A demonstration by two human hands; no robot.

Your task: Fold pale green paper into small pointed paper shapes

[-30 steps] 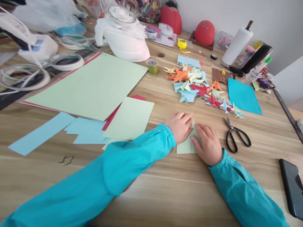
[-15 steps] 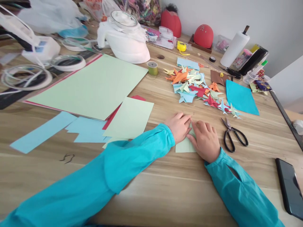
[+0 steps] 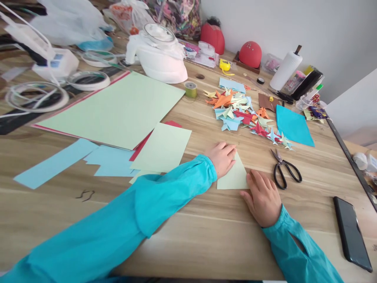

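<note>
A small pale green sheet of paper (image 3: 232,177) lies flat on the wooden table, its upper right side slanting like a folded edge. My left hand (image 3: 221,158) rests flat on its upper left part, fingers stretched out and covering that corner. At the paper's lower right edge is my right hand (image 3: 263,196), palm down, the thumb apart from the fingers and the fingertips at the edge. Black-handled scissors (image 3: 285,168) lie slightly spread just beyond the right hand. A larger pale green sheet (image 3: 165,145) is left of my left hand.
Folded paper pieces in several colours (image 3: 235,108) are heaped at the back. A turquoise cloth-like square (image 3: 294,125) lies beside them. Blue paper strips (image 3: 55,163) and a big green sheet (image 3: 118,106) occupy the left. A phone (image 3: 352,232) lies at right; a thread spool (image 3: 191,89) stands behind.
My right hand has slid down and to the right along the small green paper, uncovering its slanted edge. My left hand has stayed on the paper. The view has shifted slightly.
</note>
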